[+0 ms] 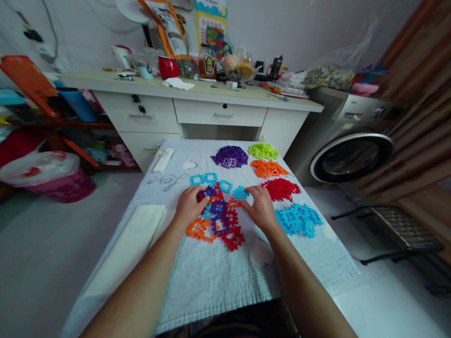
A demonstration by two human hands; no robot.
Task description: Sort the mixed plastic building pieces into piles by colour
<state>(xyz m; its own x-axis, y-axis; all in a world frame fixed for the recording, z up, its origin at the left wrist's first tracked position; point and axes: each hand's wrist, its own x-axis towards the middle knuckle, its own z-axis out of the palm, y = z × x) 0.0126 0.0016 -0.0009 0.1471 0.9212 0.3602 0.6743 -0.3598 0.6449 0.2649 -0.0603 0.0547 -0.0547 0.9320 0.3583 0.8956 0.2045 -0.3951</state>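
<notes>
A flat cluster of joined plastic tiles point(220, 218) in orange, purple, red and blue lies on the white cloth point(211, 277) between my hands. My left hand point(188, 206) rests on the cluster's left edge, fingers curled onto a purple and red tile point(208, 192). My right hand point(260, 206) presses on the right edge, its fingertips pinching a light blue tile point(240, 192). Three linked light blue tiles point(207, 179) lie just beyond the cluster.
Sorted tile piles sit ahead and right: purple point(229, 156), lime point(263, 150), orange point(268, 168), red point(281, 188), light blue point(299, 219). A white tube point(163, 160) and a folded cloth point(134, 244) lie left. A cluttered desk point(197, 91) stands behind, a washing machine point(352, 155) right.
</notes>
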